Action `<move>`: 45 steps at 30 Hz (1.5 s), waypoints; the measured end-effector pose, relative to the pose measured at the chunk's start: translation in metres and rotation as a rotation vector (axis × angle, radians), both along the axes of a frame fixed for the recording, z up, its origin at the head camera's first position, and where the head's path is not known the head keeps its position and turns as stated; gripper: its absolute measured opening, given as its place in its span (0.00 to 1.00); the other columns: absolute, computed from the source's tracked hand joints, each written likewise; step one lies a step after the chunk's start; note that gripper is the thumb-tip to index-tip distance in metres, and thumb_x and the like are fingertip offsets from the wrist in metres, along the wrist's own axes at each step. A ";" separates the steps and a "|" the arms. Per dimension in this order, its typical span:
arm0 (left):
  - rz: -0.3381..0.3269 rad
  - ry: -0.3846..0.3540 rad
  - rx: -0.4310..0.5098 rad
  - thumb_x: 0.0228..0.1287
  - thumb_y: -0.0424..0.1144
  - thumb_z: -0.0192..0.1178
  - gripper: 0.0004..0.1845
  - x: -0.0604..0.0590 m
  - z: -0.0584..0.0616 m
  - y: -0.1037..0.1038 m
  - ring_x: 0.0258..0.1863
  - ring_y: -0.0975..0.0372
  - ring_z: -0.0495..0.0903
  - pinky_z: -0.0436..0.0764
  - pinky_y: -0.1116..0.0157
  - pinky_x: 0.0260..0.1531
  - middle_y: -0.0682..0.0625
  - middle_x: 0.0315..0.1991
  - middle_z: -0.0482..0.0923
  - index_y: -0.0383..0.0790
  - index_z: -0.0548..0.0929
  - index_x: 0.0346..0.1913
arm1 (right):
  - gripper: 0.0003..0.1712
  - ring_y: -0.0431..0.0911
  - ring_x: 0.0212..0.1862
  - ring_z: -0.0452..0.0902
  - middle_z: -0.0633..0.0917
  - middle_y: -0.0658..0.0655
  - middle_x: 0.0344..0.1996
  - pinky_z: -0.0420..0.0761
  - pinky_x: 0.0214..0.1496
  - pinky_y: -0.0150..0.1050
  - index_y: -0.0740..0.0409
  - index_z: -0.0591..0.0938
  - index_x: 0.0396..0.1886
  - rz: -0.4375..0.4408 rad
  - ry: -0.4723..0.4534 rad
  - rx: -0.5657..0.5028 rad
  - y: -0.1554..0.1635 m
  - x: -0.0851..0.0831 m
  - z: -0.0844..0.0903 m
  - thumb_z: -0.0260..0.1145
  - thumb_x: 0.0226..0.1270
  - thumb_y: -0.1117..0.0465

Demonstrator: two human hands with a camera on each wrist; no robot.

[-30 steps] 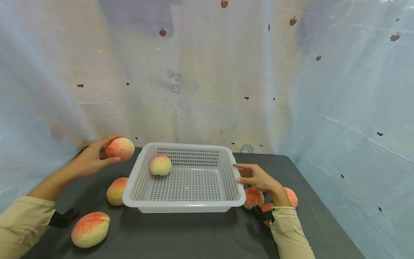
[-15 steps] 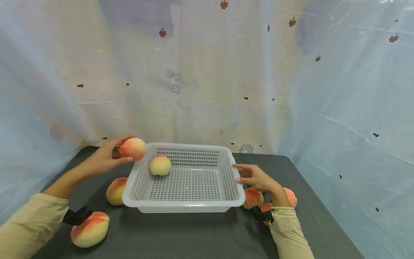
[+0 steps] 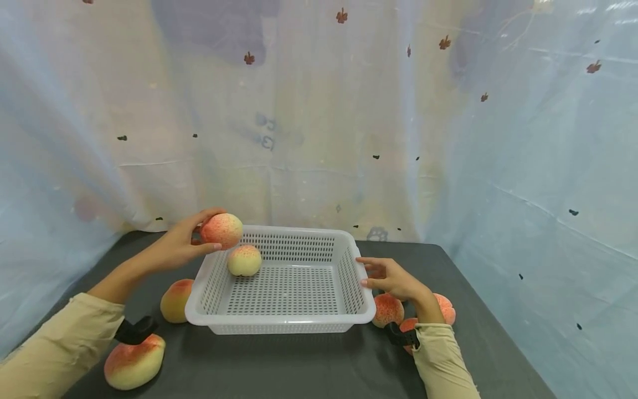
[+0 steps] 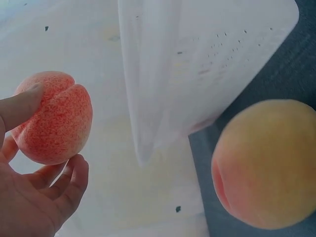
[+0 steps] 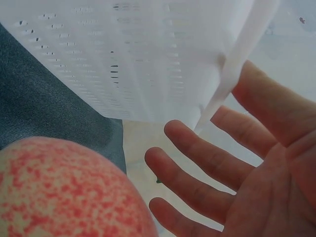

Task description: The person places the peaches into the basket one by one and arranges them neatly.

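Note:
In the head view my left hand [image 3: 179,246] grips a red-and-yellow peach [image 3: 222,231], thumb on one side and fingers on the other. It is up over the back left corner of a white slotted plastic basket [image 3: 279,320]. The left wrist view shows the held peach [image 4: 57,118] with its crease, apart from the basket wall [image 4: 197,74]. One pale peach [image 3: 245,261] lies inside the basket at its left. My right hand [image 3: 394,277] touches the basket's right rim with thumb and index fingertips; its other fingers are loosely extended [image 5: 197,177] below the rim.
A yellow-orange peach [image 3: 175,301] sits against the basket's left side. Another peach [image 3: 134,363] is nearer the front, by the left wrist strap. Several red peaches, one of them a speckled peach [image 3: 387,310], lie around the right forearm. A pale curtain [image 3: 309,111] hangs behind the dark table [image 3: 279,368].
My left hand has carried the peach rightward, from outside the basket's left side to over its back left corner. The right hand stays at the rim. The head view has tilted up slightly.

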State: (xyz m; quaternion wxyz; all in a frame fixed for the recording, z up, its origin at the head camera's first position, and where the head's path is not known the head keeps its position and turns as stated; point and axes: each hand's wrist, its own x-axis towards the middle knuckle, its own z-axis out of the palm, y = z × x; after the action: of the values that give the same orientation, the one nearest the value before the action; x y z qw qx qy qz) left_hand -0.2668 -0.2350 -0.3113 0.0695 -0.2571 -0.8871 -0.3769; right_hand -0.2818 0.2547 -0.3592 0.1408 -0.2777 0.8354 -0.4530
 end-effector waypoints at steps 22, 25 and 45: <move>0.012 0.017 -0.129 0.67 0.44 0.68 0.39 -0.013 0.013 0.035 0.55 0.47 0.79 0.79 0.59 0.45 0.39 0.63 0.76 0.43 0.62 0.76 | 0.39 0.66 0.60 0.80 0.75 0.77 0.65 0.85 0.57 0.53 0.70 0.63 0.76 -0.015 0.039 0.033 0.000 -0.002 -0.001 0.67 0.72 0.61; -0.018 0.007 -0.133 0.67 0.43 0.68 0.38 -0.015 0.011 0.041 0.55 0.46 0.79 0.80 0.58 0.46 0.37 0.63 0.75 0.42 0.63 0.75 | 0.39 0.65 0.60 0.80 0.75 0.77 0.65 0.85 0.56 0.53 0.69 0.63 0.76 -0.021 0.034 0.034 -0.001 -0.002 -0.001 0.67 0.72 0.61; -0.134 -0.174 -0.148 0.66 0.44 0.69 0.38 -0.025 -0.004 0.063 0.58 0.43 0.79 0.83 0.47 0.53 0.31 0.65 0.72 0.39 0.63 0.73 | 0.39 0.68 0.60 0.79 0.75 0.78 0.63 0.85 0.55 0.52 0.72 0.63 0.75 -0.024 0.044 0.038 -0.003 0.001 0.002 0.67 0.72 0.61</move>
State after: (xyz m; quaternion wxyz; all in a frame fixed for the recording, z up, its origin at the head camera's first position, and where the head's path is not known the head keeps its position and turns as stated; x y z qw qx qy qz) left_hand -0.2921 -0.1723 -0.3150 -0.0521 -0.2865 -0.8960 -0.3353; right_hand -0.2811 0.2522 -0.3575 0.1224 -0.2749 0.8500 -0.4324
